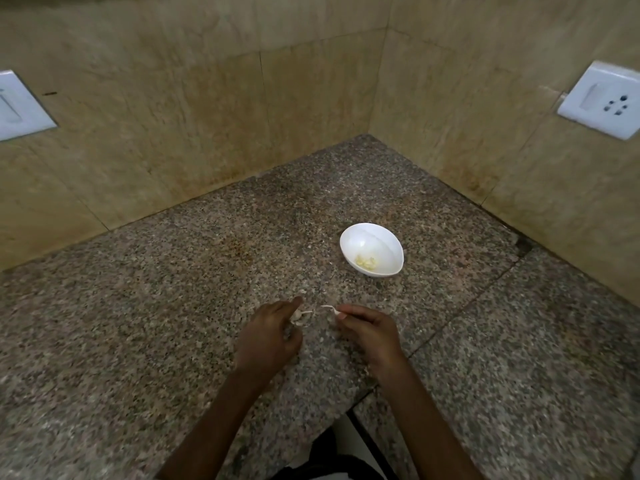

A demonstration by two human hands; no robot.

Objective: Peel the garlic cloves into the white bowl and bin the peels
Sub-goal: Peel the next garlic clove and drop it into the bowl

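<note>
A white bowl (372, 248) stands on the speckled granite counter (173, 306), with several peeled yellowish cloves (365, 261) at its bottom. In front of it my left hand (273, 334) holds a small garlic clove (298, 315) between thumb and fingers, its white tail sticking out to the right. My right hand (367, 330) pinches a thin strip of white peel (329, 308) at its fingertips. The two hands are a short gap apart. A few tiny peel flakes (303, 292) lie on the counter just beyond my left hand.
Beige stone walls meet in a corner behind the bowl. A white switch plate (19, 105) is on the left wall and a white socket (604, 98) on the right wall. The counter's front edge notches in near my body (349, 410).
</note>
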